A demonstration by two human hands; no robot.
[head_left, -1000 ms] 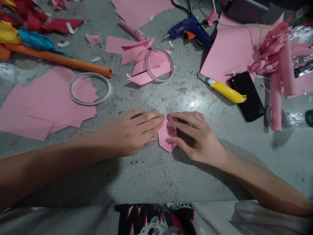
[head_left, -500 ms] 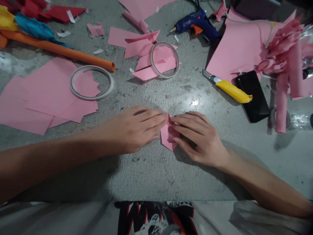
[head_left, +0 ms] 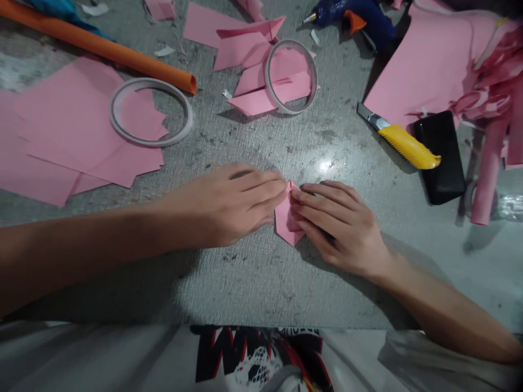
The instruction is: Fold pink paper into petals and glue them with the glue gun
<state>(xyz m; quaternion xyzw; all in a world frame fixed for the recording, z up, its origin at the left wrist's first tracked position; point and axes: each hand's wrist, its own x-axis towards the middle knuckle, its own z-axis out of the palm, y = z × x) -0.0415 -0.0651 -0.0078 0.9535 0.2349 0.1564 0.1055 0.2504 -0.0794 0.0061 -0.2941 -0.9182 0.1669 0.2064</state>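
Observation:
A small folded piece of pink paper (head_left: 284, 215) lies on the table between my two hands, its lower end pointed. My left hand (head_left: 239, 204) comes in from the left, fingers together, their tips on the paper's upper left edge. From the other side my right hand (head_left: 341, 220) presses its fingertips on the paper's right part, with the thumb at the lower right edge. Fingers cover much of the paper's right side and top.
Pink sheets (head_left: 53, 136) lie at left under a tape roll (head_left: 116, 122). Beyond my hands are folded pink pieces (head_left: 249, 106) with another tape roll (head_left: 312, 73), and an orange paper tube (head_left: 122, 57). A blue glue gun (head_left: 373, 22), yellow cutter (head_left: 408, 146) and black phone (head_left: 443, 174) lie right.
The view has shifted, so the far objects sit higher in the picture. Both hands keep their fingertips on the folded pink paper, with only slight finger movement.

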